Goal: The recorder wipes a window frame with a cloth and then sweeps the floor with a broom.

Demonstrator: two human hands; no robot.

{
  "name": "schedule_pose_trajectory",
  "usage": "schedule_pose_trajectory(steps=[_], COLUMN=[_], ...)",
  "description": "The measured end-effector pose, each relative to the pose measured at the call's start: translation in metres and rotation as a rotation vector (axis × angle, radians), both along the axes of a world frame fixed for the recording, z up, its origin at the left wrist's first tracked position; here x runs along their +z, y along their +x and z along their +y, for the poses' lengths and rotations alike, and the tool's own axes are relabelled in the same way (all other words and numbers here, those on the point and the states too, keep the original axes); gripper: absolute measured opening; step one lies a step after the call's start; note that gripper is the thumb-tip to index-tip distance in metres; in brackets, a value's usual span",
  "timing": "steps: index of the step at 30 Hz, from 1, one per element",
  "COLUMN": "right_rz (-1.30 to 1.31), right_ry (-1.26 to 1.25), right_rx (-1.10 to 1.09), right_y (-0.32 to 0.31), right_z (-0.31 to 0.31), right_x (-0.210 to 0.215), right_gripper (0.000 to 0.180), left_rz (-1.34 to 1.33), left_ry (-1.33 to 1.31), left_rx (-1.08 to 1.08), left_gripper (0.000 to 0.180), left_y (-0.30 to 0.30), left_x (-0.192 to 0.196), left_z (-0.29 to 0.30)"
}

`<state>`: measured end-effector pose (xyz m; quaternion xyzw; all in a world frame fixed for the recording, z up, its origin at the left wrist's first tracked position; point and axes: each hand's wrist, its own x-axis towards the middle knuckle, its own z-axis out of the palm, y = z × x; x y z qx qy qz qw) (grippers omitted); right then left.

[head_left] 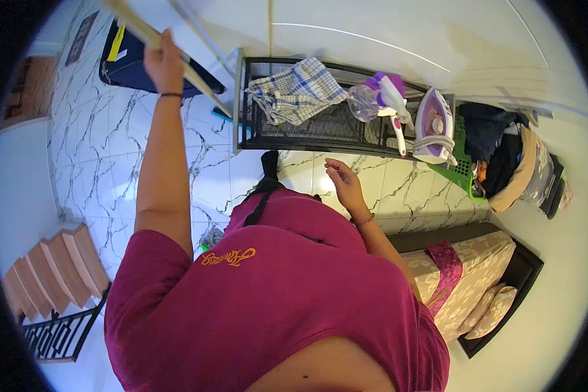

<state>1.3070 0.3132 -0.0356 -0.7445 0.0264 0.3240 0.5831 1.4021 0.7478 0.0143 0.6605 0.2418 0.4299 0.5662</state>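
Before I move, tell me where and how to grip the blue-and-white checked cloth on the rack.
Probably pinch the near edge of the blue-and-white checked cloth from above, on your side: it lies loosely folded, that edge uncovered, while a clear, rounded plastic container crowds its right end.

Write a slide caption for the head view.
Left hand on a long pale edge, right hand empty near a black rack bearing iron and checked cloth.

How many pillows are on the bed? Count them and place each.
2: one pillow beside the dark headboard, the other pillow just left of the first. Others may be hidden.
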Motion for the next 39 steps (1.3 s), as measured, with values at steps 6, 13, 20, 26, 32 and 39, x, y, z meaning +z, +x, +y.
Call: schedule_pose_trajectory(steps=[6, 13, 20, 26, 32, 39], right_rz=[-0.131, -0.272, -0.232, -0.138, -0.104, -0.231], right_ry=[0.024, -0.031, -0.156, -0.242, -0.234, -0.320], right_rx=[0.006, 0.025, -0.154, -0.455, -0.741, -0.683], right_y=[-0.009, -0.057, -0.139, -0.209, -0.268, -0.235], right_z=[-0.031, -0.126, -0.251, -0.326, -0.347, -0.365], right_x=[-0.013, -0.019, -0.041, -0.033, -0.037, 0.004], right_gripper=[0.029, 0.027, 0.033, 0.038, 0.039, 0.035], left_rz=[-0.096, 0.220, -0.090, -0.049, -0.142, -0.414], left_ry=[-0.062, 0.497, 0.021, -0.316, -0.372, -0.296], left_rx=[0.110, 0.276, -0.011, -0.897, -1.416, -1.632], left_gripper=[0.034, 0.028, 0.027, 0.035, 0.050, 0.057], left_y=[-0.080, -0.169, -0.160, -0.127, -0.104, -0.084], left_x=[-0.009, 0.006, 0.118, 0.095, 0.088, 0.089], left_z=[0.012, 0.037, -0.173, -0.319, -0.478, -0.620])
